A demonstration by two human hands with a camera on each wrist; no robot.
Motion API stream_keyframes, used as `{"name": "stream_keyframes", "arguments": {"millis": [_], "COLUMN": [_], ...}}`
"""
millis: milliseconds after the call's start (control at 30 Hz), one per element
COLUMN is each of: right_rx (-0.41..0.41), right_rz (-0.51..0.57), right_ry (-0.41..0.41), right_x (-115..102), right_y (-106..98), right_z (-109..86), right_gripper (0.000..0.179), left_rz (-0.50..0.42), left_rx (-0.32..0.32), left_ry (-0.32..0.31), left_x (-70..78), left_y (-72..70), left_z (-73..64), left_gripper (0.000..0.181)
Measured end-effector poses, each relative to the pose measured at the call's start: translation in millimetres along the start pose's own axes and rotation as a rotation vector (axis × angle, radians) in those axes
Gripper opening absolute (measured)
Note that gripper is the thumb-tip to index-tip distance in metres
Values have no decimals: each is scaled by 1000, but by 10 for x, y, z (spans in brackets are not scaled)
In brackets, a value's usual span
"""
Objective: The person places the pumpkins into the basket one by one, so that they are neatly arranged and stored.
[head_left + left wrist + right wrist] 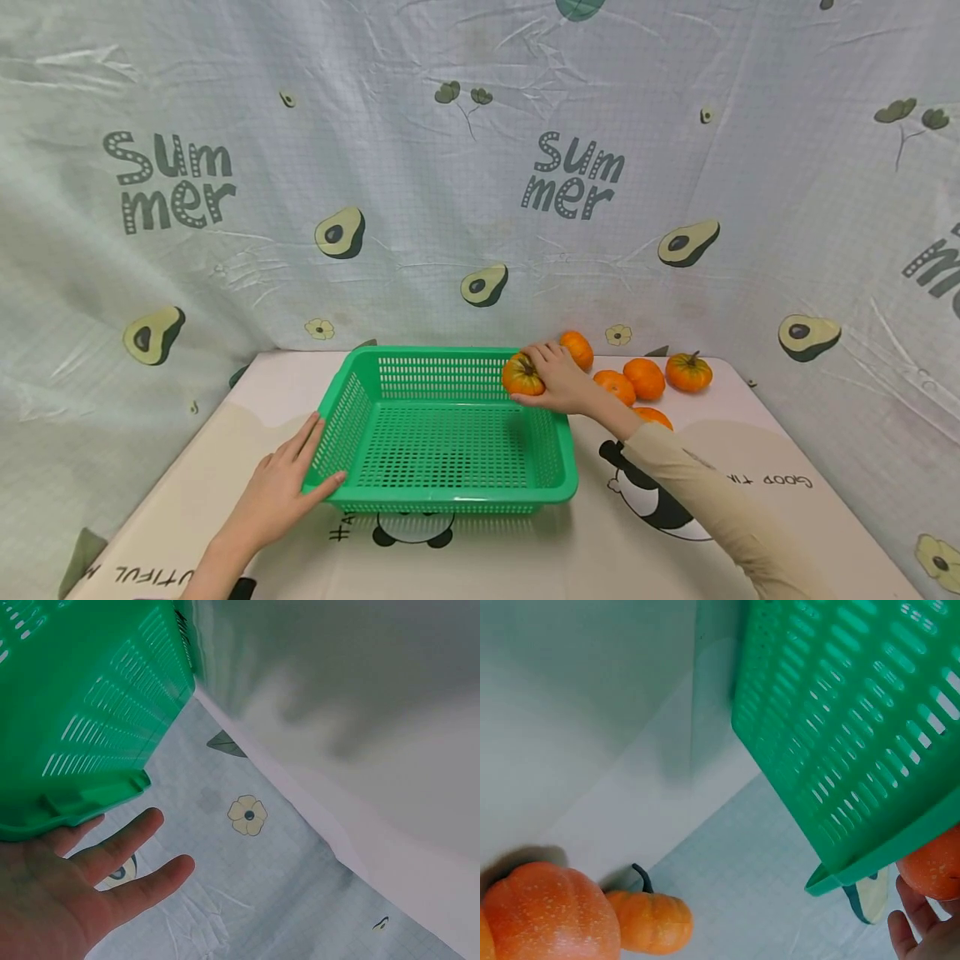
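A green plastic basket point(450, 495) with slotted walls stands on the table in the head view, its visible floor bare. Over its back right corner, my right hand point(558, 379) grips a small orange and green pumpkin point(520, 377) with a short stem. The right wrist view catches that pumpkin point(934, 866) partly behind the basket's rim, fingers against it. My left hand point(281, 492) rests along the basket's left rim near the front corner, thumb toward the front. In the left wrist view, the fingers of the left hand point(82, 892) are extended and spread beside the rim.
Several pumpkins lie right of the basket: one orange pumpkin point(577, 350) at the back, others point(643, 379) grouped nearby, one partly behind my right forearm. A stemmed pumpkin point(688, 372) is farthest right. A patterned cloth point(405, 208) hangs behind the printed table point(247, 433).
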State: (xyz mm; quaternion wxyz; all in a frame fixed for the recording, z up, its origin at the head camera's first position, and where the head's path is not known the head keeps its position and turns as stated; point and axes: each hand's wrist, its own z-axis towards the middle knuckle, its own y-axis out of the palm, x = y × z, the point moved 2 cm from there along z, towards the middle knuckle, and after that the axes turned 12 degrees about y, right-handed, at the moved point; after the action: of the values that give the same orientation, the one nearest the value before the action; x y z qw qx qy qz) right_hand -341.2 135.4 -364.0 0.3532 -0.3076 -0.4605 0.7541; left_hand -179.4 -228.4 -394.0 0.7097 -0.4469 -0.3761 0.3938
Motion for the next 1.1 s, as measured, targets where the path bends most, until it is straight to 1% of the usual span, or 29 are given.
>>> {"name": "stream_keyframes", "arguments": {"millis": [133,300,467,633,767,933,1100], "right_rx": [-32,-77,-121,-169,-209,-235,-288], "right_rz": [-29,-60,-101,-132,-134,-154,-173], "right_ry": [-45,-110,-151,-152,-149,-166,-146], "right_x": [-21,-60,-94,-113,-118,-110,-103], "right_y": [45,100,174,213,222,234,238], "right_z": [44,80,102,121,140,169,185], "right_gripper": [64,69,69,67,67,69,67], "left_rz": [-2,-6,-11,-8,-9,-20,-27], "left_rx": [5,1,1,4,5,7,8], "left_ry": [4,3,1,6,10,16,23], "left_x": [4,5,0,-10,-15,-7,1], "left_y": [-1,4,11,22,25,18,6], "left_z": [-4,-11,-11,-8,-10,-6,-4], "left_gripper": [79,79,79,78,78,78,79]}}
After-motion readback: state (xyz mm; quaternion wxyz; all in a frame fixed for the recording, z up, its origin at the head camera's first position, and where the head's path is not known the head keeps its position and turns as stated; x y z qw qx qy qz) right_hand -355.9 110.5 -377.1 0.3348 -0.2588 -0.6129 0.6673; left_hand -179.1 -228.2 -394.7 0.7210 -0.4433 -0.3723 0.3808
